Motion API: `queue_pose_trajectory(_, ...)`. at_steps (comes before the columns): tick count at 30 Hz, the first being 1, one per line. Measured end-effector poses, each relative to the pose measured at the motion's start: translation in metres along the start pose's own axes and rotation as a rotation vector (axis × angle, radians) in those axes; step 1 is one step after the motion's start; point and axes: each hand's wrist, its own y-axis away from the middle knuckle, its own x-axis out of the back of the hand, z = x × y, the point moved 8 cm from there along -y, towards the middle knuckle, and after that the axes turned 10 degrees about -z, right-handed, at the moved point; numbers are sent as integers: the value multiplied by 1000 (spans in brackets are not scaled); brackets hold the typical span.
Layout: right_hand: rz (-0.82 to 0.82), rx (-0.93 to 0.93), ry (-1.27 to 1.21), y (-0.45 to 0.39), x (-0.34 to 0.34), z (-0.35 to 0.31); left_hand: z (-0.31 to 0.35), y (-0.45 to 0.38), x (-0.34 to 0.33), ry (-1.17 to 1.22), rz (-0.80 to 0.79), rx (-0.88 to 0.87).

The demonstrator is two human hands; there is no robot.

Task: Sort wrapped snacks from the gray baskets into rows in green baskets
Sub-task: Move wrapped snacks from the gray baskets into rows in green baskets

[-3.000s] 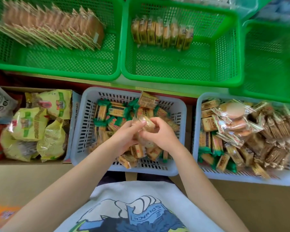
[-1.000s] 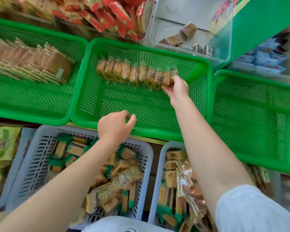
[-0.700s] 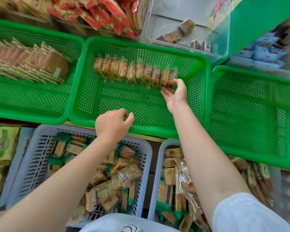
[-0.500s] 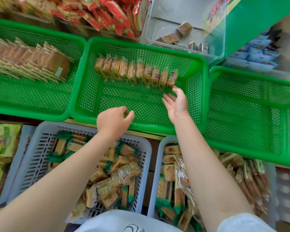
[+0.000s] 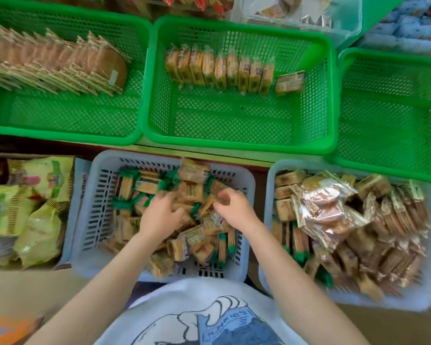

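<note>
Snacks [image 5: 192, 192] lie heaped in the middle gray basket [image 5: 90, 220], where both hands dig: the picking step. Left hand [image 5: 161, 216] is curled in the pile; right hand [image 5: 232, 207] pinches a packet, I think. Next: stand it at the row's [image 5: 219, 68] end in the green basket [image 5: 234, 143]

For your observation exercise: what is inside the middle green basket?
The middle green basket holds one row of wrapped snacks along its far wall, with one packet lying flat at the right end. Nothing else shows inside.

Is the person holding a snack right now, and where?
It cannot be told: both hands, left and right, dig blurred among snacks in the gray basket.
</note>
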Motion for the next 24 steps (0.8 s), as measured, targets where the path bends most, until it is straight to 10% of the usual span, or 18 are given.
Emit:
queue_pose_trajectory(6, 44, -172, 387, -26, -38, 27, -17, 3, -16, -67, -205, -42)
queue_pose_trajectory(12, 249, -141, -121, 16, -12, 17, -11, 11, 3, -2, -186, -122)
queue_pose_trajectory(19, 182, 166, -381, 61, -31, -55, 4, 35, -15, 1083, -594, -111)
queue_pose_trajectory(24, 340, 17, -449, 14, -1, -50, -36, 28, 4, 1178, -440, -25)
